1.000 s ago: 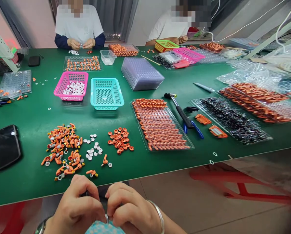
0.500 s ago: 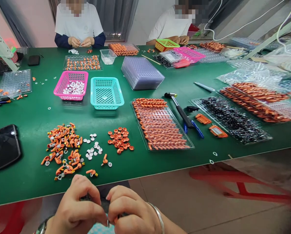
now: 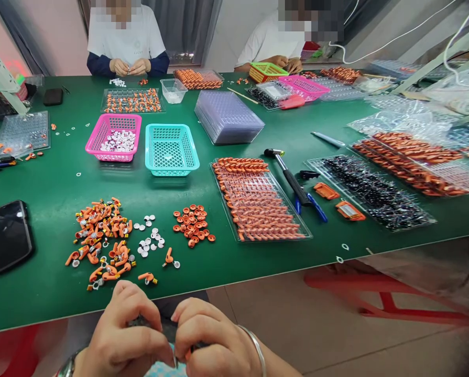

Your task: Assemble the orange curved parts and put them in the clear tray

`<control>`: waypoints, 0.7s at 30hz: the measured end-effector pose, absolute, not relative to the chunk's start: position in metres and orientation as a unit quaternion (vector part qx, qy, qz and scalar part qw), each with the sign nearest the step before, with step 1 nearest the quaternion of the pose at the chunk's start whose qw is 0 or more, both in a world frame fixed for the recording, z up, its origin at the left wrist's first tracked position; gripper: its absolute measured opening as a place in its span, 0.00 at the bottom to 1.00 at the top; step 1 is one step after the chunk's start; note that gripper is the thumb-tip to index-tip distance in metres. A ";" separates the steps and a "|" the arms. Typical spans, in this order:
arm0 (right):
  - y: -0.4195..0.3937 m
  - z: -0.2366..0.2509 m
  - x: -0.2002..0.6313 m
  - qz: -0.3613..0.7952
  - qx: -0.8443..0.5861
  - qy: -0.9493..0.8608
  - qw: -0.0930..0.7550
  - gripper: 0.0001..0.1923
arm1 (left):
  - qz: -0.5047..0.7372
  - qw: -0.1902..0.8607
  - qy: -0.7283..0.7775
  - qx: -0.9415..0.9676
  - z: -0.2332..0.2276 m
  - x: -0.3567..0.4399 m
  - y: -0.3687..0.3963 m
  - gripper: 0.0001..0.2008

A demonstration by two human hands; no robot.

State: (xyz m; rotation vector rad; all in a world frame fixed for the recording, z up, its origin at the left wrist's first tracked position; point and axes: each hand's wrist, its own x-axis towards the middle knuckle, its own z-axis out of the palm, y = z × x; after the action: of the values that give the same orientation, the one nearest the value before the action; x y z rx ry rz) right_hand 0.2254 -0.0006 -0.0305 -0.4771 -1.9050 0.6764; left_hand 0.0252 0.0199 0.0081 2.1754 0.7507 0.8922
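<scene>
Just off the table's front edge, my left hand [image 3: 130,332] and my right hand [image 3: 214,337] are close together, fingers curled. A thin silvery edge [image 3: 175,359] shows at the left fingertips; what it belongs to is hidden. Between my right thumb and fingers a bit of a small orange part [image 3: 189,352] shows, mostly covered. On the table ahead lies a heap of orange earbud housings [image 3: 100,225] with yellow and silvery ends. Beside it are white discs [image 3: 154,236] and orange round caps [image 3: 193,222]. Two single housings [image 3: 148,277] lie nearest my hands.
A pink basket [image 3: 90,144] holds white discs; a turquoise basket [image 3: 195,165] stands beside it. Right of the caps are a tray of orange parts [image 3: 258,204], a hammer [image 3: 291,178] and black wired parts [image 3: 371,188]. A phone [image 3: 10,235] lies left. Two people [image 3: 126,36] sit opposite.
The view has shifted very slightly. My hands keep nearly the same pose, and the things on the table have not moved.
</scene>
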 end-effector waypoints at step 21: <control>-0.001 -0.032 0.224 0.287 -0.198 -0.781 0.518 0.10 | 0.332 0.350 0.309 0.819 0.008 0.028 0.014 0.18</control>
State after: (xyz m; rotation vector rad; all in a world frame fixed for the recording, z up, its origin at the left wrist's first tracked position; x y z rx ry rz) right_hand 0.2242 -0.0008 -0.0317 -0.4742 -1.8751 0.6885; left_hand 0.0278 0.0142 0.0084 2.1219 0.8001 0.8604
